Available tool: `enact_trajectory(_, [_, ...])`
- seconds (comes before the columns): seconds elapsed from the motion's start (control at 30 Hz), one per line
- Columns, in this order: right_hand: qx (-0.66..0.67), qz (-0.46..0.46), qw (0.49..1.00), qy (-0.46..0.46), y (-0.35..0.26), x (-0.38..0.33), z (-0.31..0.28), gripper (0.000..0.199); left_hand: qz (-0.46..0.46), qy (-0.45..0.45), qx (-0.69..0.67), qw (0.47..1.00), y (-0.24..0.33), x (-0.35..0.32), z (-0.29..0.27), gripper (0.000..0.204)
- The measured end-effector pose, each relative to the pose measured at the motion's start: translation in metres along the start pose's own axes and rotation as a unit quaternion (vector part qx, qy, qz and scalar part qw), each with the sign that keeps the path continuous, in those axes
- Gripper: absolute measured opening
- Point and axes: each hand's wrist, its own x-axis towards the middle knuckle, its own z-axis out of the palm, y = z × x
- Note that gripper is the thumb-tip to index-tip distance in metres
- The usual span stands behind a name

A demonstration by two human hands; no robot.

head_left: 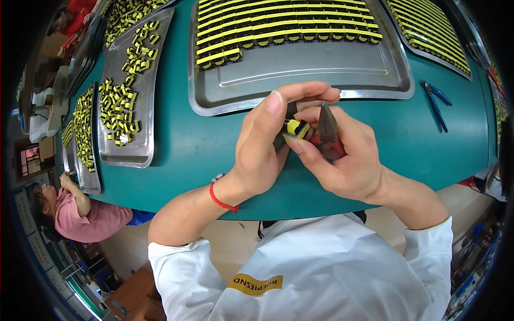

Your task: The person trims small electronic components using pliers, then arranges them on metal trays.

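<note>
Above the near side of the bench, both my hands meet around a small yellow-and-black transformer. My left hand curls about it from the left, thumb raised and fingers partly hidden behind it. My right hand grips red-handled pliers, their dark jaws pointing up and away from the transformer. The right thumb tip touches the transformer's lower edge. Something dark grey covers part of the fingers behind the piece; I cannot tell what it is.
A metal tray ahead holds rows of transformers; another row-filled tray stands far right. Loose transformers lie in a tray at left. Blue-handled cutters rest on the green bench. A person in pink sits left.
</note>
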Motion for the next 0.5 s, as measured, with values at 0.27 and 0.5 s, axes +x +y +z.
enact_trajectory(0.27, [0.014,0.047,0.999,-0.023,0.006,0.001,-0.001,0.032,-0.019,0.028,-0.018,0.999,0.001,0.003,0.003,0.069])
enact_trajectory(0.5, [0.088,0.103,0.991,-0.001,-0.002,0.003,0.007,0.036,0.015,0.037,-0.056,0.998,-0.005,-0.002,-0.002,0.052])
